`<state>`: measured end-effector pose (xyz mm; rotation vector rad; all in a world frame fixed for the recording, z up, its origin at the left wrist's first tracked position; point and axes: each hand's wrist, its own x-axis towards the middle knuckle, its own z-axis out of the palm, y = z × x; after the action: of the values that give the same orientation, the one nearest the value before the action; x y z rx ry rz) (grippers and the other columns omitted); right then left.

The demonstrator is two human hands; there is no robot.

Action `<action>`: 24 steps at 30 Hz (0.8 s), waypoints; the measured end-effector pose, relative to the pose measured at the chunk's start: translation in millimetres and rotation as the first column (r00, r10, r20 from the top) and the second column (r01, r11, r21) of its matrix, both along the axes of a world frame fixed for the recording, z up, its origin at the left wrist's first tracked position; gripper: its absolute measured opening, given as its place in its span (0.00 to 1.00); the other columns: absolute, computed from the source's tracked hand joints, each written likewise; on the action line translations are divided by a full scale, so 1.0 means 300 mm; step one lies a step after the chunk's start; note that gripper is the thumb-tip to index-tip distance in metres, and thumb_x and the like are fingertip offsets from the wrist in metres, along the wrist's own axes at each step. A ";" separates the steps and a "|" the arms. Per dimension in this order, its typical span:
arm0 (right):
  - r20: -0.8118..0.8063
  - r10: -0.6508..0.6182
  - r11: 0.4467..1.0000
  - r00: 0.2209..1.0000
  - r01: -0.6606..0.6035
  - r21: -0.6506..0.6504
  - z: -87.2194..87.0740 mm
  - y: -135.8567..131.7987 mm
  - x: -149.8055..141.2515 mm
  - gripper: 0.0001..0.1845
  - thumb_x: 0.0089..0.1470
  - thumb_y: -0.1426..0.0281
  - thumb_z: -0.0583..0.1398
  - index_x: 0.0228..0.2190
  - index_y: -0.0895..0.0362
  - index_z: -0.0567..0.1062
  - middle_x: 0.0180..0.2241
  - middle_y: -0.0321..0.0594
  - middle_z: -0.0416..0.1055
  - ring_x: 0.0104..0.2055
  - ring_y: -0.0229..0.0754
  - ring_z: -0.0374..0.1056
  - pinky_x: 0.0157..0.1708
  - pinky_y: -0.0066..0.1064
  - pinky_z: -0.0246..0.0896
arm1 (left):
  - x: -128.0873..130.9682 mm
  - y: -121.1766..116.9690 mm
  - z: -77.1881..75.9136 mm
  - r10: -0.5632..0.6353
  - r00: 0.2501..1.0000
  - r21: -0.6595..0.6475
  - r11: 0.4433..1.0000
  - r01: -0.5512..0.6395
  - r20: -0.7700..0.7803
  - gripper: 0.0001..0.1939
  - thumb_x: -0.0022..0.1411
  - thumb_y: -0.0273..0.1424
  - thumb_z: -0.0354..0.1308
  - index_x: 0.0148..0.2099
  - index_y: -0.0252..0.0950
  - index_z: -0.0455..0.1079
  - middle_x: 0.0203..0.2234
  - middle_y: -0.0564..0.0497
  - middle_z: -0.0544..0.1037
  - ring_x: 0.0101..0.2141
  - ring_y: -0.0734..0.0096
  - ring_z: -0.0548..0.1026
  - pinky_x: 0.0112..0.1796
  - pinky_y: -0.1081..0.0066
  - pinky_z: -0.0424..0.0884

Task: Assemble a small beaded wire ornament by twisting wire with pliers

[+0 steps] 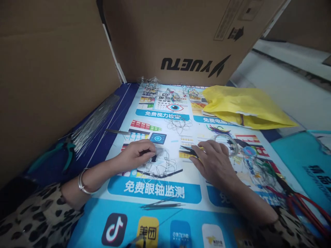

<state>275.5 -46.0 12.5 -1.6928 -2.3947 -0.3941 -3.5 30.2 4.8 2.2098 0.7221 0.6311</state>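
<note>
My left hand is closed in a pinch at the upper left edge of a wire ornament, a ring of thin silvery wire loops with small beads. The exact spot it grips is hidden by the fingers. To the right, my right hand is closed over a dark tool with two pointed tips that stick out leftward past the fingers. Its handles are hidden under the palm. Just behind that hand lies a roll of clear tape or wire. A flower-shaped wire piece lies further back.
Cardboard walls in the back and left. Straight wires and teal-handled pliers lie left. A yellow bag, a wire tangle and red-handled scissors are right. Short wire lengths lie in front.
</note>
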 end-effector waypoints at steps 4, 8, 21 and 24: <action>-0.165 0.063 0.998 0.984 -0.065 -0.002 0.031 -0.027 -0.064 0.08 0.55 0.69 0.56 0.36 0.55 0.74 0.36 0.43 0.70 0.42 0.49 0.60 0.40 0.42 0.50 | 0.004 -0.001 0.000 0.012 1.000 0.005 1.000 -0.012 -0.010 0.06 0.61 0.26 0.49 0.36 0.34 0.68 0.31 0.51 0.72 0.33 0.74 0.70 0.36 0.73 0.66; -0.355 0.117 0.979 0.928 -0.168 -0.116 0.031 -0.044 -0.141 0.07 0.54 0.70 0.56 0.32 0.54 0.75 0.33 0.40 0.70 0.38 0.45 0.60 0.38 0.40 0.51 | 0.009 -0.001 0.004 0.015 1.000 0.013 1.000 -0.014 -0.020 0.06 0.60 0.25 0.49 0.35 0.34 0.67 0.30 0.51 0.72 0.32 0.75 0.69 0.35 0.73 0.65; -0.519 0.034 0.988 0.854 -0.108 -0.114 0.012 -0.014 -0.210 0.08 0.53 0.69 0.57 0.24 0.57 0.72 0.26 0.39 0.68 0.34 0.42 0.61 0.37 0.36 0.53 | 0.006 0.003 -0.001 0.001 1.000 0.024 1.000 -0.001 0.003 0.06 0.59 0.25 0.49 0.33 0.34 0.66 0.29 0.52 0.71 0.31 0.74 0.69 0.35 0.73 0.65; -0.535 0.032 0.989 0.844 -0.106 -0.107 0.003 -0.012 -0.225 0.08 0.53 0.70 0.57 0.23 0.57 0.71 0.25 0.39 0.68 0.33 0.42 0.61 0.37 0.35 0.54 | 0.008 0.003 -0.001 -0.001 1.000 0.037 0.999 0.001 0.002 0.06 0.59 0.25 0.48 0.33 0.35 0.66 0.29 0.52 0.71 0.31 0.74 0.69 0.34 0.73 0.65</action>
<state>208.1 -49.5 13.5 -1.5021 -2.0839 0.2337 -1.0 31.2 4.4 2.2427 0.7137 0.6508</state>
